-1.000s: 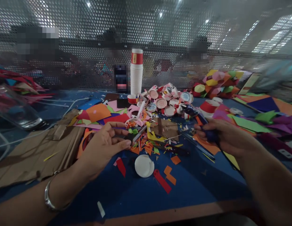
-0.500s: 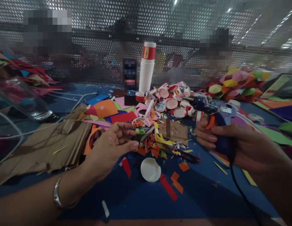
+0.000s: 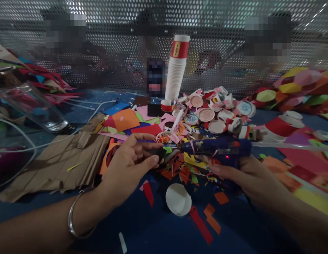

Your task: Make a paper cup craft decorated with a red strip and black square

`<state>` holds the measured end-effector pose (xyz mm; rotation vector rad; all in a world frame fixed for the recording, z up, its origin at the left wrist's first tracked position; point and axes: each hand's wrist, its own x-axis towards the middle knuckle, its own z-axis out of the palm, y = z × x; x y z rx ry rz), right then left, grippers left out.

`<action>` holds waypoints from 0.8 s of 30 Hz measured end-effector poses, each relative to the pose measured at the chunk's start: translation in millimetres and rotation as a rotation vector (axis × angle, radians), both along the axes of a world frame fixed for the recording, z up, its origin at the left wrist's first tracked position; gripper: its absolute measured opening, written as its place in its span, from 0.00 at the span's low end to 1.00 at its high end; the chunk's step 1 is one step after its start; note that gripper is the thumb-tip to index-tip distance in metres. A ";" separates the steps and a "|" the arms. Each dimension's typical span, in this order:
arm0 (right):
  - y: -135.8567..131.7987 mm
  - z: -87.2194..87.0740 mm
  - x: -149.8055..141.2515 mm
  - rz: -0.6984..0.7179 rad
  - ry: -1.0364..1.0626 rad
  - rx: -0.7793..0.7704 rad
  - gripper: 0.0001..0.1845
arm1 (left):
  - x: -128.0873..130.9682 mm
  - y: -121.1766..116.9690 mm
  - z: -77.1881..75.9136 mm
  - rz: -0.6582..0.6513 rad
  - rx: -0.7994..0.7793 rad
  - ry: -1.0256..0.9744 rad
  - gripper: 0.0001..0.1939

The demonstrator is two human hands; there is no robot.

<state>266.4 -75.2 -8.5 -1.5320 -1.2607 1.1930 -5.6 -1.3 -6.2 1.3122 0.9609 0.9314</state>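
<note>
Between the thumb and fingers of my left hand point(image 3: 129, 165) is a small piece of black paper point(image 3: 157, 153). Gripped in my right hand point(image 3: 248, 173) is a dark blue hot glue gun point(image 3: 216, 149) with a small red light lit on its side. Its nozzle points left, close to the black paper; whether they touch I cannot tell. A clear glue stick point(image 3: 291, 145) sticks out of its rear. Below the hands a white paper disc point(image 3: 178, 199) lies on the blue table, beside a red paper strip point(image 3: 201, 225) and orange scraps point(image 3: 212, 218).
Flattened brown cardboard point(image 3: 58, 162) lies left, under a white cable point(image 3: 84, 123) and near a tilted clear glass point(image 3: 44, 109). Behind stand stacked paper cups point(image 3: 177, 70) and a heap of decorated cup pieces point(image 3: 206, 114). Coloured paper point(image 3: 124, 120) covers the middle; perforated metal mesh point(image 3: 105, 53) closes the back.
My right hand has brought the glue gun leftward and turned it, so its nozzle is now by the black paper. The view has shifted slightly; my left hand keeps its hold.
</note>
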 end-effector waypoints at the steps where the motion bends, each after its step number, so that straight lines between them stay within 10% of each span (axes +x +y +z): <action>1: -1.2 -0.1 -0.8 0.031 -0.063 0.023 0.07 | 0.3 0.1 -0.7 -0.009 0.021 0.013 0.20; 15: -6.6 -1.7 -4.4 0.076 -0.632 0.238 0.16 | 4.4 -4.4 -2.3 -0.074 0.079 0.064 0.19; 24: -4.0 1.3 -12.4 0.047 -0.517 0.326 0.16 | 5.0 -4.6 -3.6 -0.072 0.113 0.099 0.20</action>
